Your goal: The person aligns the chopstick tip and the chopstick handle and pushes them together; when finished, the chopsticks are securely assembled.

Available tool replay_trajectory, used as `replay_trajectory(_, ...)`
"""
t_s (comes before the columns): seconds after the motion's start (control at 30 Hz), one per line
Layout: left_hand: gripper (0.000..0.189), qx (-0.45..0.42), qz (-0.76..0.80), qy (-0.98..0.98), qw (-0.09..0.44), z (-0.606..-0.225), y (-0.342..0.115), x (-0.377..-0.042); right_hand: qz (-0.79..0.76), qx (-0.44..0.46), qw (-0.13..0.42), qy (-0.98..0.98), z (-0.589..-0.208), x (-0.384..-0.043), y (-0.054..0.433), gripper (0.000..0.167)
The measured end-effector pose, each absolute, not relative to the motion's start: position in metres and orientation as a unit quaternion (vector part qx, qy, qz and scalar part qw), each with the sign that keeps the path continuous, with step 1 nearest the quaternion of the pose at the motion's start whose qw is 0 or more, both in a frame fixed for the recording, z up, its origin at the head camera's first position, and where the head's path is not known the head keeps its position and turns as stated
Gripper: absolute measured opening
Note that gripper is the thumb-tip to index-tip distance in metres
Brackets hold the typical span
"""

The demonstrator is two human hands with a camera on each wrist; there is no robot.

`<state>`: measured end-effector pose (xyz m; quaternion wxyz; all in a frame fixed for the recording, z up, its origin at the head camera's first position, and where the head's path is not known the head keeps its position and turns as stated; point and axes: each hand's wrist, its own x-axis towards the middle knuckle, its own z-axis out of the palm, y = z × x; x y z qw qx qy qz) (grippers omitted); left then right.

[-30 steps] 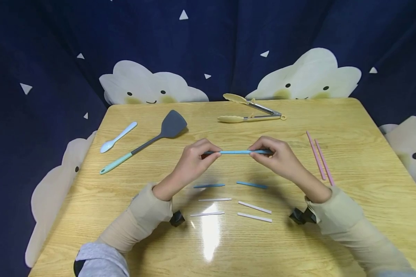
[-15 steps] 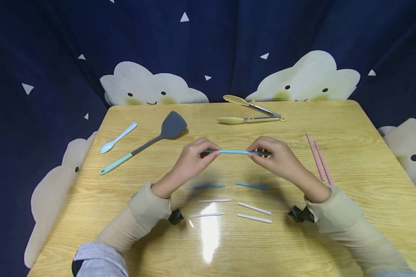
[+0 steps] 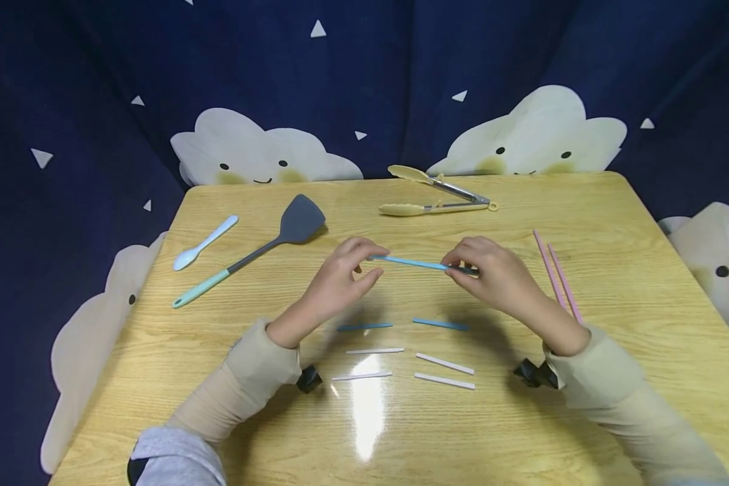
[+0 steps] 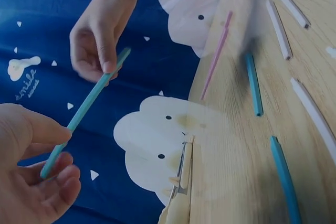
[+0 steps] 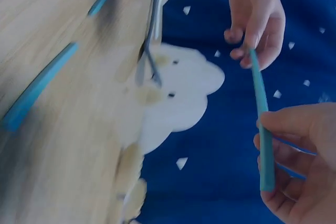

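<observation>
a dark blue fabric curtain [image 3: 376, 67] printed with white clouds and triangles was hung behind the far edge of the pale wooden desk [image 3: 437, 432]. toward the far left corner, a spatula with a flat grey blade and a mint-green handle [image 3: 288, 231] was laid slantwise; close to the far edge, a pair of cream-tipped metal tongs [image 3: 446, 208] was set down, spread.

over the middle of the desk, a long, slim, plastic-looking blue stick [image 3: 416, 262] was held clear of the surface, slightly slanted. near one end it was pinched between the thumb and fingers of the right hand [image 3: 489, 266]. at the left hand [image 3: 343, 273], thumb and forefinger were parted, and the other end was touched by the fingers without a firm grip.

by the left edge a glossy pale blue spoon [image 3: 202, 246] was laid, and toward the right edge two slender pink sticks [image 3: 549, 268] were placed side by side. between the forearms, nearer the near edge, two short blue sticks [image 3: 365, 327] and four short white sticks [image 3: 445, 381] were set in two columns.

the step in hand was judged to be mid-air handling of the long stick, borne mainly by the right pinch. for the next move, that pinch would need to be held steady; were the left end to be gripped too, the left thumb would have to be closed against the fingers.
</observation>
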<state>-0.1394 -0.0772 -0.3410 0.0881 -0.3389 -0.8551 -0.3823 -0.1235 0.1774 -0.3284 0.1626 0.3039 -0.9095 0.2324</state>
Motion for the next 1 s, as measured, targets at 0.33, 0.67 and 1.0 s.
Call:
replay_trajectory(0.33,0.037,-0.298,-0.358,-0.884,0.039,-0.349,-0.084,-0.142,0.253,0.156,0.071,-0.952,-0.357,-0.136,0.228,0.005)
replay_trajectory(0.67,0.030,-0.303,-0.301,-0.903,-0.047,-0.363,-0.089,-0.144,0.229,0.048,0.007,-0.972,-0.378,-0.139,0.274,0.014)
replay_trajectory(1.0,0.019,-0.314,-0.213,-0.918,-0.115,-0.375,-0.092,-0.144,0.209,-0.032,-0.076,-0.974,-0.390,-0.145,0.302,0.023)
